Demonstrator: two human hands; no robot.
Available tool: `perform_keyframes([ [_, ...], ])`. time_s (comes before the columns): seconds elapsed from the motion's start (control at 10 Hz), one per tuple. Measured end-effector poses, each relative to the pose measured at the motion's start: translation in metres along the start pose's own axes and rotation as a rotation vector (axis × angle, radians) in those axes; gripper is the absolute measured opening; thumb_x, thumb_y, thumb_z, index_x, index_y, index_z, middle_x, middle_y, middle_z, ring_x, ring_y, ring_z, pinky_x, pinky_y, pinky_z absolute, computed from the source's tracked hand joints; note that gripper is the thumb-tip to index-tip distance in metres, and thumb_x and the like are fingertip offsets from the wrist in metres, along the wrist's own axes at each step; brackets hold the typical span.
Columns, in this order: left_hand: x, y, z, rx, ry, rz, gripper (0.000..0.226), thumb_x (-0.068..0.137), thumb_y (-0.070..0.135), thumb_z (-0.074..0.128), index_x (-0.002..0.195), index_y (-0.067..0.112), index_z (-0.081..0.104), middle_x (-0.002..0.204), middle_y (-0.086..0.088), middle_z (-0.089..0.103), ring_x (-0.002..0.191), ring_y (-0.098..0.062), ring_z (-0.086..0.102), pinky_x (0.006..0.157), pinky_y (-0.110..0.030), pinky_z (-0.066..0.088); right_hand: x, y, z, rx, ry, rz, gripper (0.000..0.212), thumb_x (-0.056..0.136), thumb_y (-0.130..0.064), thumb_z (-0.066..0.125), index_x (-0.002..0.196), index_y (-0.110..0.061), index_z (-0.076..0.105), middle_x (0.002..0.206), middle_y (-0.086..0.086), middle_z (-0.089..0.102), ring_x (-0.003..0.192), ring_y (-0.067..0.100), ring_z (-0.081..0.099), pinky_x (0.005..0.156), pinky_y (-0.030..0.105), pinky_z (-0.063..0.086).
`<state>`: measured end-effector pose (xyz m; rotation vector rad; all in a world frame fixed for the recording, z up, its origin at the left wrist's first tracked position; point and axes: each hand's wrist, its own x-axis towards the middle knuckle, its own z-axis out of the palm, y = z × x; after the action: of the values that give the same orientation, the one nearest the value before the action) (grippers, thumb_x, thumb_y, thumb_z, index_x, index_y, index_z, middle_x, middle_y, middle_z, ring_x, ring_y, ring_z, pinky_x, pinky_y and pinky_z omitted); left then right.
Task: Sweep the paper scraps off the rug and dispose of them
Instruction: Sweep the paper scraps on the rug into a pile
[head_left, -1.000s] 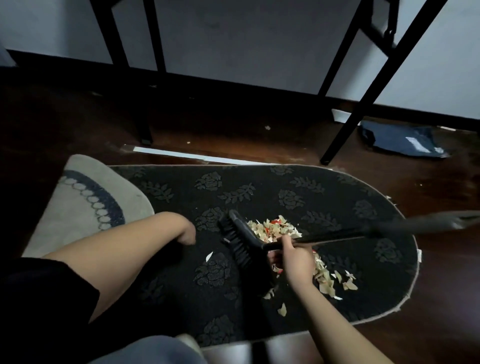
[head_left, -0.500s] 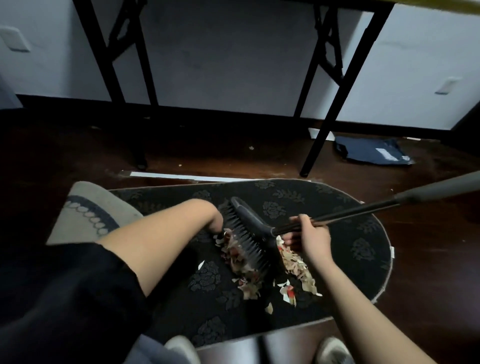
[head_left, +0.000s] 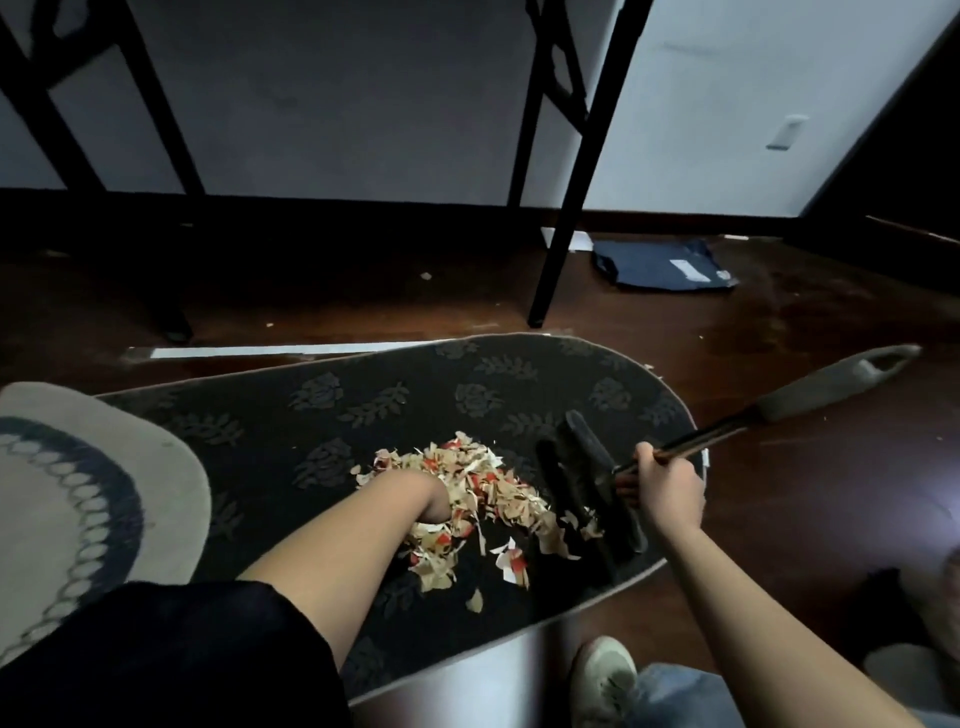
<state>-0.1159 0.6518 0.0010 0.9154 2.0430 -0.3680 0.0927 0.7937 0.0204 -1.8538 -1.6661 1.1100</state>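
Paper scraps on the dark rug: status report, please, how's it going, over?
Right hand grips brush handle. Left hand buried in paper scraps, fingers hidden. Scraps piled on dark rug. Nothing blocking.

two rugs lie on the floor: a dark one (head_left: 415, 405) and a pale one (head_left: 78, 483). one brush (head_left: 587, 483), one heap of scraps (head_left: 483, 499). one shoe (head_left: 602, 675), one dark bag (head_left: 660, 262).

no legible text, label, brand or number anywhere in view, white patch on the dark blue package (head_left: 662, 264) on the floor too small and blurred to read
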Motion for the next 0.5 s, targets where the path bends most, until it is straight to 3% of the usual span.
perform_keyframes([
  [0.1,0.030,0.011,0.011,0.163,-0.058,0.066,0.039,0.098,0.020,0.046,0.131,0.000,0.054,0.136,-0.015,0.055,0.125,-0.029,0.054,0.104,-0.037,0.045,0.012,0.013,-0.005,-0.057,0.099,0.018,0.039,0.093,-0.031,0.042,0.061,-0.015,0.058,0.083,0.012,0.061,0.095,0.040,0.060,0.085,0.039,0.043],
  [0.2,0.047,0.022,0.018,0.125,-0.020,0.080,0.044,0.098,0.020,0.044,0.136,-0.003,0.046,0.137,-0.018,0.051,0.121,-0.030,0.054,0.101,-0.036,0.046,0.027,0.029,-0.002,-0.102,0.128,0.084,0.043,0.097,-0.031,0.039,0.068,-0.008,0.059,0.090,0.020,0.063,0.100,0.041,0.059,0.087,0.041,0.041],
  [0.3,0.057,0.026,0.027,0.094,0.048,0.087,0.056,0.097,0.028,0.043,0.149,0.009,0.030,0.151,-0.012,0.036,0.133,-0.028,0.043,0.107,-0.036,0.041,0.037,0.046,0.009,-0.168,0.154,0.199,0.050,0.096,-0.039,0.037,0.097,0.001,0.067,0.111,0.027,0.065,0.105,0.043,0.059,0.091,0.042,0.044],
  [0.4,0.068,0.025,0.037,0.077,0.038,0.104,0.060,0.098,0.029,0.043,0.152,0.013,0.023,0.155,-0.011,0.028,0.139,-0.028,0.035,0.111,-0.036,0.035,0.039,0.053,0.022,-0.204,0.146,0.257,0.055,0.096,-0.043,0.039,0.110,0.004,0.064,0.118,0.029,0.062,0.111,0.042,0.058,0.095,0.041,0.043],
  [0.5,0.070,0.020,0.045,0.097,0.015,0.117,0.061,0.099,0.029,0.043,0.153,0.014,0.020,0.158,-0.011,0.021,0.143,-0.028,0.029,0.114,-0.037,0.030,0.036,0.050,0.037,-0.197,0.090,0.251,0.057,0.095,-0.042,0.038,0.110,0.006,0.064,0.118,0.029,0.062,0.111,0.041,0.058,0.091,0.039,0.042],
])
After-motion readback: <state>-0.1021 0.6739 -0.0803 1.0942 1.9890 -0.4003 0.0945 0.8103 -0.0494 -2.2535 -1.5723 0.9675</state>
